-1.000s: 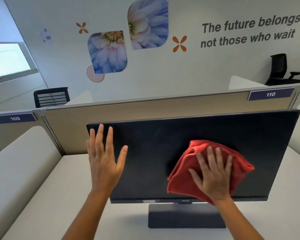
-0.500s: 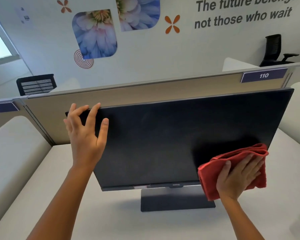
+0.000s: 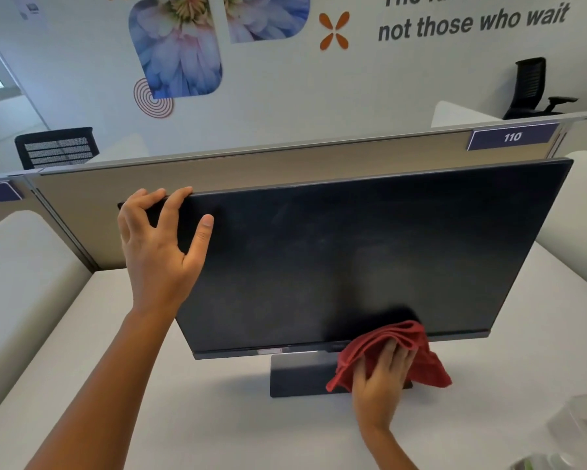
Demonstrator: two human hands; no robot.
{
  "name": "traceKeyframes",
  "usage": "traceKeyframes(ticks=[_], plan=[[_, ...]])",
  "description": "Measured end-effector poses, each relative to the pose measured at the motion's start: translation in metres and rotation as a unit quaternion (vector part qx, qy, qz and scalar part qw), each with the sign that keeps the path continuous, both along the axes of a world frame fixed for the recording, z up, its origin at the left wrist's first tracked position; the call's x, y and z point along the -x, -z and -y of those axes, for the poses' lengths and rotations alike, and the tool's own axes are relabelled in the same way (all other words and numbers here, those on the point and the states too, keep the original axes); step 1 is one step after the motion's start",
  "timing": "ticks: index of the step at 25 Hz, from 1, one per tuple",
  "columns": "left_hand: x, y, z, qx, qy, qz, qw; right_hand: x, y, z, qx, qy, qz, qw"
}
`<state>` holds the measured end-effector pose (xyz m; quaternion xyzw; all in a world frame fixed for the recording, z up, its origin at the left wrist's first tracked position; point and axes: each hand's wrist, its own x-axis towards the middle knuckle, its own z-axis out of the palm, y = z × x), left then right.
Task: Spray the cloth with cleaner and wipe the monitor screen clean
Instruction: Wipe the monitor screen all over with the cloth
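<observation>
The pale counter (image 3: 217,422) met a beige partition (image 3: 251,174), with a flower-printed wall (image 3: 285,96) filling the frame's top. My left grip (image 3: 156,252) clasped the monitor (image 3: 353,249) at its upper-left corner. My right grip (image 3: 380,385), fingers flat, pressed the red cloth (image 3: 431,368) against the screen's lower edge, right of centre.

A beige partition (image 3: 217,184) is running along the back of the white desk (image 3: 183,418), wearing a blue 110 tag (image 3: 512,136); a mesh-backed chair (image 3: 56,147) is sitting beyond it on the left, a black office chair (image 3: 531,86) on the right; flower decals (image 3: 176,52) and grey lettering (image 3: 472,23) are covering the wall.
</observation>
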<state>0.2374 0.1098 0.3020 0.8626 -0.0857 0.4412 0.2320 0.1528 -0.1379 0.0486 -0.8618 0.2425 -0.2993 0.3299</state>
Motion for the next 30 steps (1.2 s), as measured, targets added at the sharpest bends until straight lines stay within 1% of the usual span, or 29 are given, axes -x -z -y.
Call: traceKeyframes(ticks=[4,7,9,12,15,19,20,21,23,26,28,30], plan=[[0.001,-0.001,0.001,0.0,-0.001,-0.007,1.0,0.009,0.006,-0.044,0.084,-0.04,-0.013,0.996],[0.001,0.0,-0.001,0.005,0.003,-0.012,1.0,0.013,0.008,-0.074,0.114,-0.093,-0.028,0.989],[0.001,0.0,-0.003,0.004,0.001,-0.016,1.0,0.013,0.015,-0.094,0.163,-0.14,-0.022,0.976],[0.002,-0.001,-0.004,-0.001,-0.003,-0.024,1.0,0.011,0.021,-0.125,0.262,-0.223,-0.041,0.938],[0.004,-0.002,-0.004,-0.006,-0.001,-0.031,1.0,0.005,0.016,-0.158,0.321,-0.297,-0.063,0.897],[0.006,-0.003,-0.005,-0.006,-0.002,-0.04,0.999,-0.001,0.0,-0.182,0.329,-0.392,-0.099,0.853],[0.006,-0.004,-0.005,-0.008,-0.002,-0.041,0.999,-0.002,-0.002,-0.182,0.326,-0.403,-0.11,0.848],[0.006,-0.004,-0.005,-0.01,-0.002,-0.04,0.999,-0.002,-0.003,-0.178,0.32,-0.404,-0.123,0.848],[0.006,-0.003,-0.006,-0.013,-0.002,-0.038,0.999,-0.002,-0.002,-0.165,0.305,-0.38,-0.127,0.864],[0.004,-0.003,-0.006,-0.011,0.0,-0.04,0.999,-0.001,0.003,-0.137,0.273,-0.311,-0.109,0.904],[0.003,-0.002,-0.006,-0.008,-0.003,-0.043,0.999,-0.002,0.009,-0.114,0.242,-0.246,-0.086,0.934],[0.002,-0.002,-0.006,-0.007,-0.003,-0.043,0.999,-0.005,0.015,-0.09,0.211,-0.185,-0.068,0.957]])
